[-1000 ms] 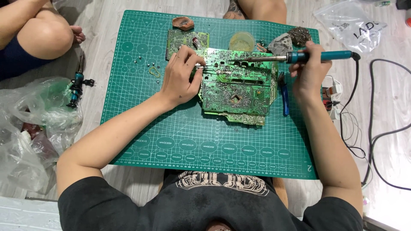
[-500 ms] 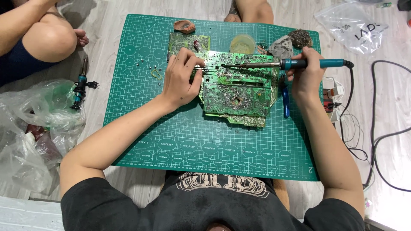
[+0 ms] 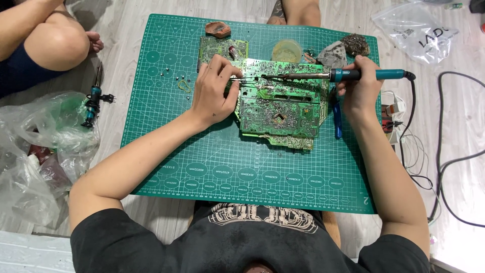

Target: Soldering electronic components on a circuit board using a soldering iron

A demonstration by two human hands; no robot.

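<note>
Circuit board (image 3: 280,103) sits in the upper middle of the frame on the green cutting mat (image 3: 212,167), solder side up. Right hand (image 3: 361,91) is clamped round the teal handle of the soldering iron (image 3: 348,75), shaft lying level across the board's top edge, tip landing near the upper left corner. Left hand (image 3: 212,93) is pinched together on thin tweezers (image 3: 241,79), their points right at that same corner, close to the iron's tip. That's the danger, I'd say: fingers this near hot metal, one slip and there's a burn, or a bridged joint. The iron's black cord (image 3: 444,151) trails off right through a tangle of wires; a snag there could jerk the tip. Blue-handled pliers (image 3: 337,119) lie just beside the board's right edge, tight under the right wrist. A smaller board (image 3: 214,49) and a round tin (image 3: 286,50) crowd the top. Open room lies lower down the mat. Another person's knee (image 3: 55,45) sits upper left, well apart
</note>
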